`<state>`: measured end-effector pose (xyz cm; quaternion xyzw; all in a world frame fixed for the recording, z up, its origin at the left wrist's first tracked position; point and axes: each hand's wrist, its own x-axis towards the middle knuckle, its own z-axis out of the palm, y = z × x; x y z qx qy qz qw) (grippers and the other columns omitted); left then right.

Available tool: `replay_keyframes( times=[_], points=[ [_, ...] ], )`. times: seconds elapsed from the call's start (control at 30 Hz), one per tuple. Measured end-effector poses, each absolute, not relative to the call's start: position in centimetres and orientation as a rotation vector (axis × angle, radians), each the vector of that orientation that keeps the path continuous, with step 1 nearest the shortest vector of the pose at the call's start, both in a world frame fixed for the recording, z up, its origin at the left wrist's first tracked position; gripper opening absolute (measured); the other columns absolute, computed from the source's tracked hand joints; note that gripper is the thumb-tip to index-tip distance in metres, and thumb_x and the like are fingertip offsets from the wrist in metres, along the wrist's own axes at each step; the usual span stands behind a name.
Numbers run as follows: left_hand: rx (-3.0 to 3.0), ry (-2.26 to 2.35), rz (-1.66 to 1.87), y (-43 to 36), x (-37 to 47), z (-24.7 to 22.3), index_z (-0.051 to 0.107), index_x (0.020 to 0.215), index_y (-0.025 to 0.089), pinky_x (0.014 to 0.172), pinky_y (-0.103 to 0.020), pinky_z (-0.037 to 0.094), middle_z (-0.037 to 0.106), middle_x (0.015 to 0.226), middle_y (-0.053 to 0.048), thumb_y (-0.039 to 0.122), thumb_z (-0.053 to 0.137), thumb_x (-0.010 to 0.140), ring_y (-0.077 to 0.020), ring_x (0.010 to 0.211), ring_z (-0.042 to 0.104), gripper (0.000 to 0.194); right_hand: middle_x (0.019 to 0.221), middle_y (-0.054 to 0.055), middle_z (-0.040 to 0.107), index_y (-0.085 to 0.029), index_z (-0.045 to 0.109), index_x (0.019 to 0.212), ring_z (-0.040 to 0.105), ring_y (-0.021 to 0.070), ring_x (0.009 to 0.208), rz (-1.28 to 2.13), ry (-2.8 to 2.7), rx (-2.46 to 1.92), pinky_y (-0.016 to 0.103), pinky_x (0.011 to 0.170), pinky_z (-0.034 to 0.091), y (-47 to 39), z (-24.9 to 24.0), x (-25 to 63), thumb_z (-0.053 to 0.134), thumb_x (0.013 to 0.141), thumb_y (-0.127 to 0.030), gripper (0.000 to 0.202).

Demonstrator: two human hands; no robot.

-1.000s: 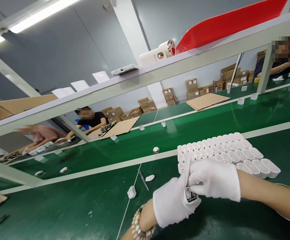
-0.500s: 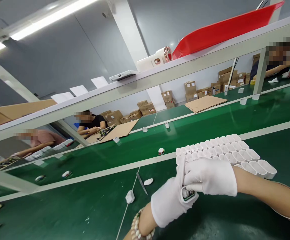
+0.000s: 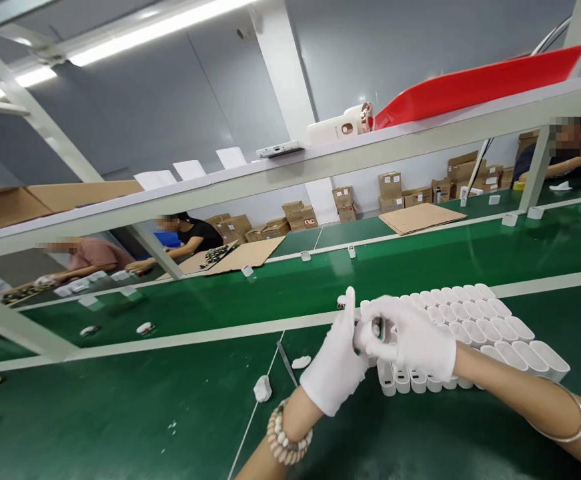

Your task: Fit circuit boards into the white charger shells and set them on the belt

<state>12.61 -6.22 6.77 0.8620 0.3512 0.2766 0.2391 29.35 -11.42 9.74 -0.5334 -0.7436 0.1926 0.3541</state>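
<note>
Both of my hands wear white gloves and meet in front of the rows of white oval housings (image 3: 515, 330). Between them is one small white housing (image 3: 379, 327), tilted, with a bit of green circuit board showing in its opening. My left hand (image 3: 334, 368) is closed round its left side, one finger pointing up. From the right, my right hand (image 3: 423, 339) grips it, fingertips at the opening; the glove hides much of the part. Left of the hands lie dark tweezers (image 3: 287, 364), a small white piece (image 3: 301, 362) and a white lump (image 3: 263, 389).
Beyond the bench runs a green conveyor belt (image 3: 250, 300) carrying small boards with white tops (image 3: 145, 329). A shelf (image 3: 250, 177) crosses above, holding a red tray (image 3: 485, 83) and a white device (image 3: 337, 129). Other people sit across the belt beside cardboard sheets (image 3: 423, 218).
My hands have risen slightly with the housing and turned it, so less of the board shows. More of the front row of housings is now visible. The view has shifted a little.
</note>
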Motion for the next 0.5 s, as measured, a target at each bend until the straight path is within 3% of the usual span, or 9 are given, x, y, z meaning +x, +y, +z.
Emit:
replay_keyframes(
  times=[0.1, 0.2, 0.3, 0.4, 0.5],
  points=[
    [2.472, 1.230, 0.380, -5.4, 11.5, 7.8, 0.037, 0.149, 0.024, 0.075, -0.033, 0.055, 0.064, 0.113, -0.009, 0.016, 0.056, 0.081, -0.0198, 0.084, 0.066, 0.071, 0.100, 0.005, 0.065, -0.017, 0.066, 0.091, 0.061, 0.0164, 0.086, 0.352, -1.921, -1.618, 0.029, 0.080, 0.050, -6.9, 10.5, 32.0, 0.063, 0.083, -0.015, 0.009],
    [2.500, 1.295, -0.023, -5.1, 11.7, 7.7, 0.064, 0.125, 0.027, 0.074, -0.033, 0.055, 0.070, 0.096, -0.004, 0.022, 0.064, 0.081, -0.0219, 0.081, 0.069, 0.044, 0.112, 0.009, 0.063, -0.014, 0.066, 0.099, 0.062, 0.0174, 0.089, 0.336, -1.901, -1.848, 0.034, 0.084, 0.052, -1.2, 9.7, 35.0, 0.066, 0.087, -0.021, 0.014],
    [2.492, 1.222, -0.096, -5.3, 12.9, 6.5, 0.067, 0.112, 0.021, 0.077, -0.036, 0.056, 0.070, 0.097, -0.005, 0.028, 0.068, 0.086, -0.0213, 0.086, 0.068, 0.027, 0.110, 0.007, 0.065, -0.014, 0.064, 0.108, 0.064, 0.0190, 0.094, 0.404, -1.915, -2.086, 0.037, 0.083, 0.055, 2.8, 7.7, 36.8, 0.062, 0.094, -0.030, 0.021],
    [2.506, 1.177, -0.059, -5.9, 13.5, 5.8, 0.061, 0.117, 0.018, 0.085, -0.040, 0.056, 0.064, 0.117, -0.008, 0.035, 0.061, 0.094, -0.0210, 0.101, 0.065, 0.029, 0.111, 0.007, 0.065, -0.015, 0.063, 0.114, 0.065, 0.0193, 0.094, 0.489, -1.948, -2.250, 0.037, 0.082, 0.057, 4.6, 6.1, 37.4, 0.061, 0.096, -0.032, 0.025],
    [2.529, 1.154, -0.002, -6.5, 12.7, 6.2, 0.059, 0.123, 0.019, 0.088, -0.042, 0.055, 0.061, 0.124, -0.009, 0.034, 0.061, 0.094, -0.0230, 0.107, 0.063, 0.033, 0.116, 0.008, 0.064, -0.016, 0.061, 0.118, 0.065, 0.0201, 0.097, 0.519, -1.969, -2.346, 0.039, 0.083, 0.057, 5.7, 6.1, 37.5, 0.061, 0.096, -0.032, 0.027]
  ],
)
